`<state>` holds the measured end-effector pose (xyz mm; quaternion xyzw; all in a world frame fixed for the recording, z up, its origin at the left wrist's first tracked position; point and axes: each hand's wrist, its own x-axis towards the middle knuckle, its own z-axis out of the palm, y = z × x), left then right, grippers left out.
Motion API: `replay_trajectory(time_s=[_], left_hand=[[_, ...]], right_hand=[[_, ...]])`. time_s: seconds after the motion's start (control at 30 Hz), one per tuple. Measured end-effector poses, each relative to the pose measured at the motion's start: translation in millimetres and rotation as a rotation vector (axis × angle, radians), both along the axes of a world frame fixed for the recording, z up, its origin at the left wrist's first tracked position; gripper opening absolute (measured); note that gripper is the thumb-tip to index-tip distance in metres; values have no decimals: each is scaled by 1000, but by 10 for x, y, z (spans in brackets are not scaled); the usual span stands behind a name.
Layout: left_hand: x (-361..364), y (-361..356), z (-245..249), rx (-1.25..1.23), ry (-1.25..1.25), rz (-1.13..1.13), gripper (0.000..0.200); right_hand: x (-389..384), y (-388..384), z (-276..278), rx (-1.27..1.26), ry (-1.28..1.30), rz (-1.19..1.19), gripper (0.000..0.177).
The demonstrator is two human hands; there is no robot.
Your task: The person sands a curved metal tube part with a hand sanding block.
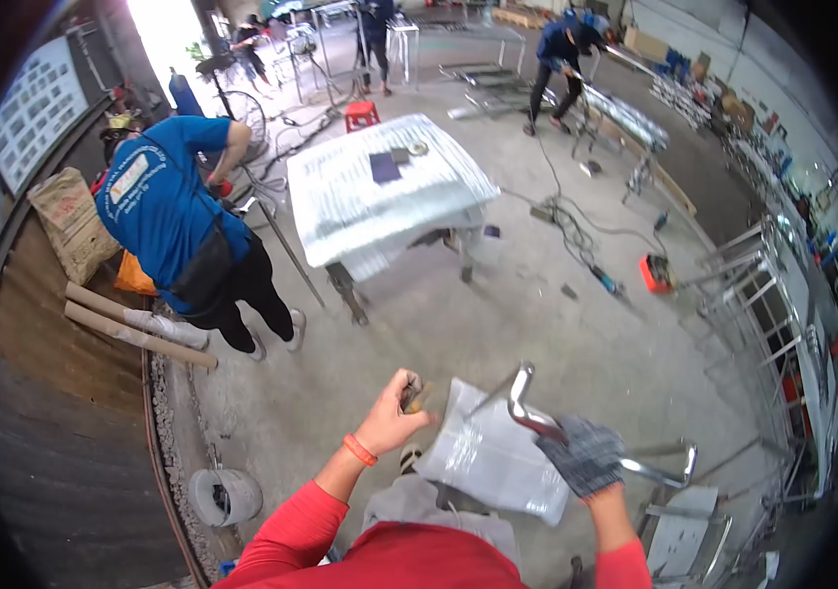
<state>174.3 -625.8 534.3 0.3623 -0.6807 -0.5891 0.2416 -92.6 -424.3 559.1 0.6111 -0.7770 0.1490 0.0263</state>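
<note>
Where floor (409, 329) lies open near table (340, 206) edge, right hand (584, 457) closed around bent tube (527, 412), left hand (392, 420) curled, contents unclear.

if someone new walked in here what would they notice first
Probably the curved, shiny metal tube at lower centre right, gripped by the right hand in a grey glove, with the bent left hand apart from it at lower centre. Next, the large table wrapped in whitish sheeting, upper centre, and the person in a bright blue shirt leaning at its left side.
</note>
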Motion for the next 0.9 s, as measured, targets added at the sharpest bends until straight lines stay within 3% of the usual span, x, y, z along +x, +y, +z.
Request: replay_trajectory(time_s=[0.03, 0.1, 0.2, 0.27, 0.37, 0.43, 0.47, 0.53, 0.6, 0.63, 0.7, 0.73, 0.83, 0.9], left_hand=[[2, -77, 46, -70, -53, -19, 41], [0, -247, 36, -64, -49, -10, 42], [13, -333, -2, -66, -9, 38, 43], [29, -193, 55, -105, 2, 132, 42], [95, 111, 113, -206, -1, 228, 35], [100, 490, 156, -123, 28, 316, 32], [78, 676, 88, -62, 78, 361, 31], [111, 940, -159, -52, 48, 351, 32], [29, 1002, -273, 7, 15, 315, 33], [-2, 1043, -323, 49, -13, 319, 34], [-197, 1003, -258, 71, -18, 249, 35], [-318, 942, -197, 73, -6, 203, 37], [-518, 674, -187, 81, 1, 56, 35], [-598, 470, -228, 70, -1, -59, 35]], right_hand=[[-181, 196, -79, 87, 23, -15, 45], [-404, 315, 130, 522, -79, -175, 56], [-515, 295, 167, 568, -147, -155, 60], [-667, 276, 218, 474, -257, -67, 56], [-1221, 452, -105, 253, -141, 29, 46], [-1363, 442, 214, 294, -327, -161, 52], [-1443, 483, 401, 326, -463, -242, 47], [-1479, 674, 684, 358, -611, -369, 42], [-1454, 822, 844, 258, -1162, -590, 24], [-1419, 894, 856, 266, -1170, -627, 24], [-1304, 952, 830, 53, -1466, -659, 20], [-1218, 944, 781, 47, -1471, -688, 20], [-976, 920, 530, -347, -1694, -810, 15], [-789, 867, 443, -520, -1664, -941, 16]])
